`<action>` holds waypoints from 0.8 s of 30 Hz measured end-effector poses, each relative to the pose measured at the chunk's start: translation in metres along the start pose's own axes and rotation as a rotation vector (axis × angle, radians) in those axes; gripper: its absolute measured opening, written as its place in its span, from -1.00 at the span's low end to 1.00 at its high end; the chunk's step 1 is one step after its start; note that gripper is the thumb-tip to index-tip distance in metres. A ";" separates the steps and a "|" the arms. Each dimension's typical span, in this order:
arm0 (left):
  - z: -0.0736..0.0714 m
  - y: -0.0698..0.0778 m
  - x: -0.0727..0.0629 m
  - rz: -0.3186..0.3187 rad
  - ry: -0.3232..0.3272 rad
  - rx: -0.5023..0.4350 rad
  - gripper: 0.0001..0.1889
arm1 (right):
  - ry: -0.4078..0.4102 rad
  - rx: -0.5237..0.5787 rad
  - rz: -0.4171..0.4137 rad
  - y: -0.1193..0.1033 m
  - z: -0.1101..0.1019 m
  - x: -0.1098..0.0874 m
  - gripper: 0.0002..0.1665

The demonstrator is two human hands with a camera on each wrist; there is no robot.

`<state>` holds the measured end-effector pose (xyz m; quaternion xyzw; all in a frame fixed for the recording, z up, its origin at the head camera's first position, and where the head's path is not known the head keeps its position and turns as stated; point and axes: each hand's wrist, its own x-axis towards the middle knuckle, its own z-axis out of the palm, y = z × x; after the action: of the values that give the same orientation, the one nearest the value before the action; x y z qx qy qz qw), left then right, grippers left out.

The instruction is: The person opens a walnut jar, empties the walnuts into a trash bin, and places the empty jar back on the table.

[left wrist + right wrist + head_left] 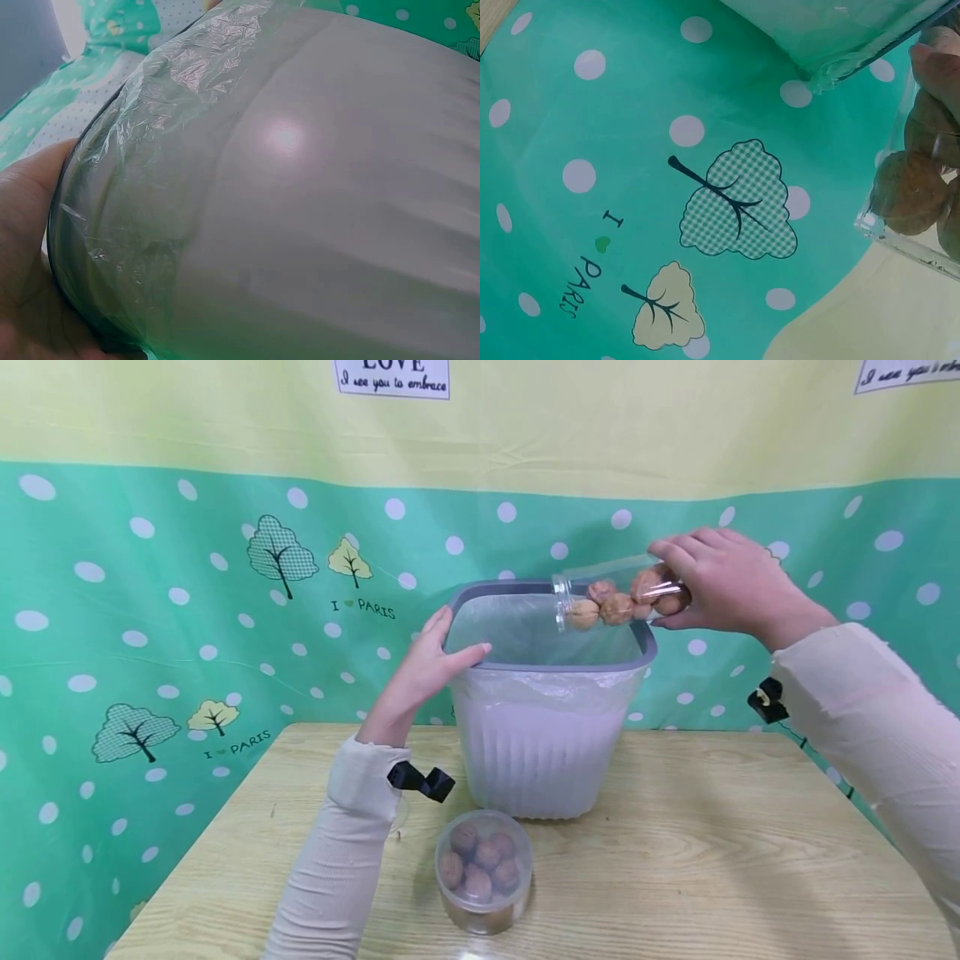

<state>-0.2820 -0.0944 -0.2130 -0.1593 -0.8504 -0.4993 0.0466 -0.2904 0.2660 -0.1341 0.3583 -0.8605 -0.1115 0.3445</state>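
Several walnuts (617, 609) lie in the clear jar (622, 575) my right hand (723, 577) grips, tipped nearly level over the bin (540, 743).
My left hand (431, 664) grasps the bin's left rim; the bin stands toward the worktop's (712, 843) back edge, a tub (483, 917) of walnuts nearer the front edge. Tilting too sharply could, I judge, send nuts out in a rush, bouncing off the rim.
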 end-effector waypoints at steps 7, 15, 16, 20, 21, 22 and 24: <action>0.000 0.000 0.000 0.001 -0.002 0.000 0.00 | -0.016 -0.052 0.037 0.000 0.001 -0.002 0.02; -0.001 -0.001 0.000 0.001 0.001 -0.005 -0.01 | 0.022 -0.063 0.002 -0.001 0.002 -0.001 -0.01; -0.001 -0.001 0.000 0.004 0.002 -0.001 -0.01 | 0.027 -0.061 -0.001 -0.002 0.003 -0.001 -0.01; -0.001 -0.001 0.000 0.015 0.003 0.009 -0.01 | 0.033 -0.073 -0.004 -0.002 0.003 -0.002 -0.02; -0.001 -0.001 0.000 0.016 0.001 0.006 -0.01 | 0.028 -0.085 0.004 -0.003 0.003 -0.002 0.00; -0.001 -0.001 0.001 0.015 0.000 0.002 -0.01 | 0.025 -0.097 0.012 -0.003 0.003 -0.002 0.01; 0.000 -0.002 0.001 0.016 -0.001 -0.002 -0.02 | 0.025 -0.112 0.027 -0.004 0.003 -0.002 0.03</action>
<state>-0.2834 -0.0953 -0.2139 -0.1664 -0.8488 -0.4994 0.0499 -0.2890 0.2642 -0.1390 0.3282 -0.8534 -0.1503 0.3760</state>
